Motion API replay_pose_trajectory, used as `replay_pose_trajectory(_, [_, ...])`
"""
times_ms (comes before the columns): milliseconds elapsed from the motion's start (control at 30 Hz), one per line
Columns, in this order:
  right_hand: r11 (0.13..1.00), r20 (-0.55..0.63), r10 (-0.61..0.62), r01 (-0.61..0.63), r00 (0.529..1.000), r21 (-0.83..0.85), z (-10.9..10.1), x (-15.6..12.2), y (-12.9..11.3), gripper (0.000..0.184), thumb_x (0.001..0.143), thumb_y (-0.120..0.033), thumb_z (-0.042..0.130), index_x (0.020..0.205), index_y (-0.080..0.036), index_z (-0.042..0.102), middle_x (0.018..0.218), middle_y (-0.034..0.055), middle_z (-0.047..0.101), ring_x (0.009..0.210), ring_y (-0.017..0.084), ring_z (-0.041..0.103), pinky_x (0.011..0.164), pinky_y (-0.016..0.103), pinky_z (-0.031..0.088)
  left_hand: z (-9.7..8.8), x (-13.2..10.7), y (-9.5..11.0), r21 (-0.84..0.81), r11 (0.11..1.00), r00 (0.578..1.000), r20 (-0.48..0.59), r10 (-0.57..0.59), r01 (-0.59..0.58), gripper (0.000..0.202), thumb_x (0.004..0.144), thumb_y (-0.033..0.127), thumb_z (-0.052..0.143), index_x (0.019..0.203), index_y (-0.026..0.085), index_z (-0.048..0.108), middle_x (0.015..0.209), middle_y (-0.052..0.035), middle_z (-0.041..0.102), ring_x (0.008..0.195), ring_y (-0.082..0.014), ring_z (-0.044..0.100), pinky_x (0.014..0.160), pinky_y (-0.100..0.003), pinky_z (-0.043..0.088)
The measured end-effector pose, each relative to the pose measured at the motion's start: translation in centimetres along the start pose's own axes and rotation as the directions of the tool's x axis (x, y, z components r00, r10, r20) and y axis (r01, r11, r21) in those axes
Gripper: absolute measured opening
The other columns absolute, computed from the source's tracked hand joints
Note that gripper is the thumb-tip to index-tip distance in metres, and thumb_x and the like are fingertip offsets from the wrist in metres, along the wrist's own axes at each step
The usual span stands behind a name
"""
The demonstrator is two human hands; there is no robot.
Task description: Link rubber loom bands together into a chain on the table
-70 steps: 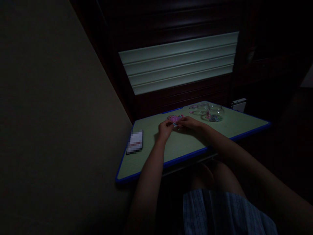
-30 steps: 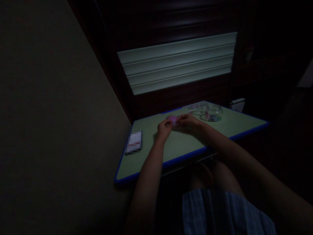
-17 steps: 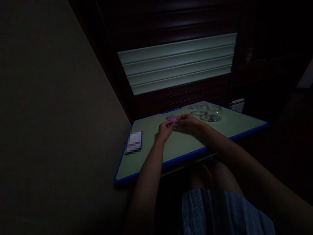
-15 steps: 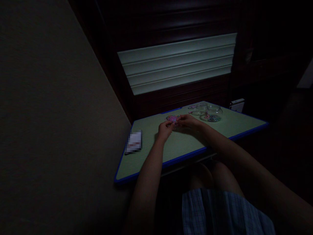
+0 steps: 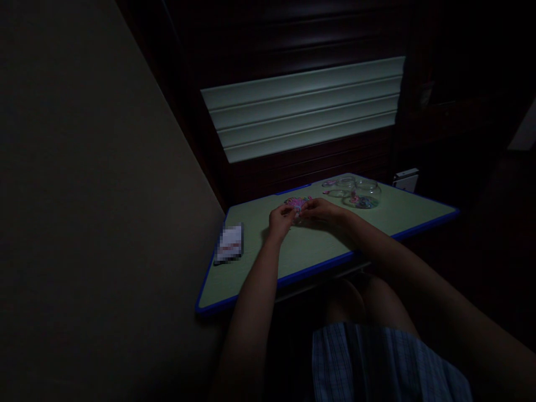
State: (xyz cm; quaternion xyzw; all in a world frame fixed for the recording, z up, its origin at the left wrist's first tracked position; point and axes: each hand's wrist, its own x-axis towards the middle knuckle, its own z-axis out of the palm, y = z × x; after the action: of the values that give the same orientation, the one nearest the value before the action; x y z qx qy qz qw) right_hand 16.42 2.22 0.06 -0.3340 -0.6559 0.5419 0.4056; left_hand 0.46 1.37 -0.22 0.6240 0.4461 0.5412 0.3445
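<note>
A heap of small pink and multicoloured pieces (image 5: 298,201) lies on the pale green tabletop (image 5: 310,240), partly hidden by my fingers. My left hand (image 5: 280,222) is at the near left of the heap, its fingertips pinched together. From the right, my right hand (image 5: 325,210) reaches in with thumb and fingers closed against each other. Only a small gap separates the two sets of fingertips. Whatever they pinch is too small and dark to make out.
Clear round jars (image 5: 368,194) stand at the back right, one with colourful pieces at its bottom. A blurred-out flat object (image 5: 229,243) lies at the left edge. A wall (image 5: 104,223) rises close on the left, and a slatted panel (image 5: 310,106) is behind the table.
Both hands have shifted slightly apart, the left one a little to the left, and more of the pink heap shows between them. The jars and the flat object have stayed put.
</note>
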Motion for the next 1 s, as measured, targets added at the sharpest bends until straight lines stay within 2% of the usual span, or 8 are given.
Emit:
replay_pose_trajectory(200, [0.997,-0.003,-0.073,0.073,0.997,-0.019,-0.4,0.1,0.1,0.032,0.064,-0.037,0.065,0.081,-0.010,0.061,0.070,0.0031,0.059,0.058,0.007,0.048,0.052,0.019,0.037,0.0,0.2,-0.5,0.048,0.997,0.998,0.006,0.062,-0.062,0.020,0.062,0.029,0.061,0.075,0.013,0.061,0.065,-0.0012,0.059,0.054,-0.0081,0.052,0.048,-0.018,0.042])
replay_pose_trajectory(333, [0.995,-0.028,-0.067,0.065,0.997,-0.082,-0.6,0.4,0.3,0.034,0.064,-0.040,0.064,0.078,-0.010,0.061,0.066,0.0024,0.058,0.056,0.007,0.047,0.051,0.020,0.035,-0.1,0.4,-0.9,0.089,0.990,0.994,0.017,0.107,-0.108,0.022,0.061,0.030,0.061,0.075,0.013,0.061,0.064,-0.0014,0.060,0.058,-0.0101,0.054,0.052,-0.020,0.044])
replay_pose_trajectory(467, [0.993,-0.041,-0.053,0.048,0.998,-0.109,-0.6,0.5,0.5,0.031,0.061,-0.037,0.066,0.075,-0.010,0.060,0.059,0.0006,0.055,0.051,0.006,0.044,0.047,0.020,0.032,-0.1,0.6,-1.2,0.120,0.985,0.992,0.016,0.124,-0.125,0.022,0.061,0.030,0.062,0.073,0.013,0.062,0.065,-0.0021,0.061,0.060,-0.0113,0.055,0.055,-0.022,0.044])
replay_pose_trajectory(700, [0.993,-0.107,-0.081,0.072,0.991,-0.091,-0.3,0.5,0.3,0.021,0.061,-0.029,0.065,0.069,-0.012,0.057,0.054,-0.0017,0.051,0.047,0.006,0.042,0.046,0.020,0.031,-0.1,0.7,-1.3,0.146,0.984,0.994,-0.003,0.106,-0.104,0.022,0.060,0.033,0.062,0.071,0.013,0.062,0.060,-0.0008,0.059,0.056,-0.0105,0.054,0.051,-0.021,0.043])
replay_pose_trajectory(867, [0.984,-0.129,-0.107,0.086,0.986,-0.158,-0.1,0.1,-0.4,0.020,0.061,-0.029,0.063,0.069,-0.012,0.057,0.054,-0.0023,0.051,0.048,0.006,0.042,0.047,0.020,0.031,-0.1,0.6,-1.2,0.141,0.985,0.995,0.002,0.101,-0.101,0.024,0.061,0.035,0.062,0.071,0.013,0.060,0.057,0.0005,0.057,0.048,-0.0079,0.050,0.046,-0.019,0.039])
replay_pose_trajectory(1000, [0.980,-0.132,-0.128,0.105,0.983,-0.168,0.1,-0.1,-0.7,0.021,0.060,-0.029,0.064,0.068,-0.011,0.057,0.054,-0.0022,0.051,0.047,0.006,0.042,0.047,0.020,0.032,-0.1,0.7,-1.2,0.154,0.983,0.994,-0.005,0.106,-0.104,0.023,0.061,0.034,0.061,0.071,0.013,0.060,0.057,0.0006,0.056,0.049,-0.0079,0.050,0.047,-0.019,0.039])
